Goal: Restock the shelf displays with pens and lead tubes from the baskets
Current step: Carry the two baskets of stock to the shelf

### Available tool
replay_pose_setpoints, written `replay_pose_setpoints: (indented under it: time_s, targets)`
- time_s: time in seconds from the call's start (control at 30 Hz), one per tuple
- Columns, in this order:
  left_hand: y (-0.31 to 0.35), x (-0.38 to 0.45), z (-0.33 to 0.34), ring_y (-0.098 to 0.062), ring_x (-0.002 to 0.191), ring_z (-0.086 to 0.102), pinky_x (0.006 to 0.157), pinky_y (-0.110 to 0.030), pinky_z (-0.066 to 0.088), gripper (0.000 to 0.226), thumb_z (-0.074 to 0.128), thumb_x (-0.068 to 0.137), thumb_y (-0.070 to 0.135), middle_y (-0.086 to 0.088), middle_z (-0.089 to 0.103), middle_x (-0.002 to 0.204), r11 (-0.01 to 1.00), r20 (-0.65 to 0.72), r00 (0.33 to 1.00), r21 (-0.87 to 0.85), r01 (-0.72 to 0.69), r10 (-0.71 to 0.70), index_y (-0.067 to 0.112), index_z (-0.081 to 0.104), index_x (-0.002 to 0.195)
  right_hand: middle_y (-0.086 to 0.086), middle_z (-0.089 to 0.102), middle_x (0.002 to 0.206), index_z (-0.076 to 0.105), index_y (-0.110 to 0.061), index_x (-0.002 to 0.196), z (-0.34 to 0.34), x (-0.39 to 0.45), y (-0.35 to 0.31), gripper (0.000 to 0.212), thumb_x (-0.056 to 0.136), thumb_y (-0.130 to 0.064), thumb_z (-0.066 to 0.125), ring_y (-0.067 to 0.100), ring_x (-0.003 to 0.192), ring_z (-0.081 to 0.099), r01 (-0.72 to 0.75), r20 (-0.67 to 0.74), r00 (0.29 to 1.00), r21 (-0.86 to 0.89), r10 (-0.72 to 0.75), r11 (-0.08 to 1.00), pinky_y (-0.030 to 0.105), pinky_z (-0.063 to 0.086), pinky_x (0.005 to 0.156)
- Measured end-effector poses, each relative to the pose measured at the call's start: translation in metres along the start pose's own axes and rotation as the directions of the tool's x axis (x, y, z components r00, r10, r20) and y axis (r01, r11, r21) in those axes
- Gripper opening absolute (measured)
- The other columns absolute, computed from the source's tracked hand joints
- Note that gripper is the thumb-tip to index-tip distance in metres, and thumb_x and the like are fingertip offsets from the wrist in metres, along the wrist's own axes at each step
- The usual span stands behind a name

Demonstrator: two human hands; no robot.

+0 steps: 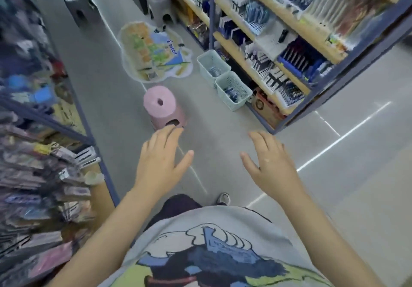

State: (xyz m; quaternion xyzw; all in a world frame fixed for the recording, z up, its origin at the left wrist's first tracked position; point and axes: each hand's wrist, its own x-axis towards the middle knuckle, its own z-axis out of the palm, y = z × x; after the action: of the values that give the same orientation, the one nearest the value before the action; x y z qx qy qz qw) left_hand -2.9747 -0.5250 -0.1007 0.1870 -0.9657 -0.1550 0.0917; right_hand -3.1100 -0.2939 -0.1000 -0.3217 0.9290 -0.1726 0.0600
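Observation:
Two pale green baskets stand on the floor beside the right-hand shelf: the far basket [213, 65] and the near basket [234, 90], each with small dark items inside. The shelf [263, 48] holds rows of pens and tubes in display trays. My left hand [160, 162] and my right hand [270, 164] hover in front of me above the floor, fingers straight and spread, holding nothing. Both hands are well short of the baskets.
A pink stool [163, 108] stands on the floor just beyond my left hand. A colourful floor sticker [153, 51] lies further on, with two grey stools [159, 3] behind it. Another packed shelf [44, 153] lines the left side of the aisle.

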Motion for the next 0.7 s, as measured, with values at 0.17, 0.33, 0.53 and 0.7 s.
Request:
replay_pose_setpoints:
  time_s: [0.17,0.33,0.53,0.7]
  targets:
    - [-0.035,0.099,0.007,-0.031,0.128,0.047,0.100,-0.046,0.039,0.060,0.042,0.093,0.049,-0.011,0.053,0.141,0.992,-0.022,0.992,-0.011,0.125,-0.125,0.010,0.053,0.138,0.010,0.055,0.134,0.050,-0.010,0.139,-0.008,0.138,0.006,0.053,0.098,-0.044,0.045,0.031,0.123,0.051,0.110,0.046,0.993,0.021,-0.111,0.994,0.047,0.045,0.097]
    - [-0.077,0.218,0.032,-0.033,0.124,0.050,0.097,-0.048,0.043,0.060,0.043,0.092,0.050,-0.013,0.055,0.138,0.986,-0.011,0.987,-0.043,0.159,-0.159,0.008,0.055,0.134,0.007,0.054,0.136,0.050,-0.013,0.139,0.005,0.265,-0.001,0.059,0.095,-0.050,0.037,0.028,0.125,0.051,0.115,0.098,0.989,-0.007,-0.114,0.993,0.046,0.045,0.097]
    - [-0.113,0.380,0.030,-0.033,0.124,0.049,0.096,-0.048,0.043,0.062,0.041,0.091,0.052,-0.012,0.054,0.140,0.996,0.035,0.997,-0.065,0.065,-0.063,0.009,0.055,0.134,0.003,0.051,0.141,0.047,-0.015,0.143,-0.004,0.392,-0.006,0.060,0.095,-0.050,0.036,0.024,0.130,0.047,0.044,0.098,0.994,-0.029,-0.041,0.999,0.044,0.043,0.101]
    - [-0.112,0.511,0.040,-0.035,0.121,0.053,0.095,-0.048,0.044,0.063,0.042,0.093,0.050,-0.015,0.057,0.136,0.994,0.080,0.991,-0.028,-0.108,0.109,0.004,0.057,0.132,0.007,0.050,0.141,0.045,-0.013,0.143,-0.018,0.478,0.021,0.052,0.097,-0.038,0.051,0.027,0.128,0.048,-0.083,-0.028,0.996,-0.034,0.082,0.996,0.047,0.044,0.101]
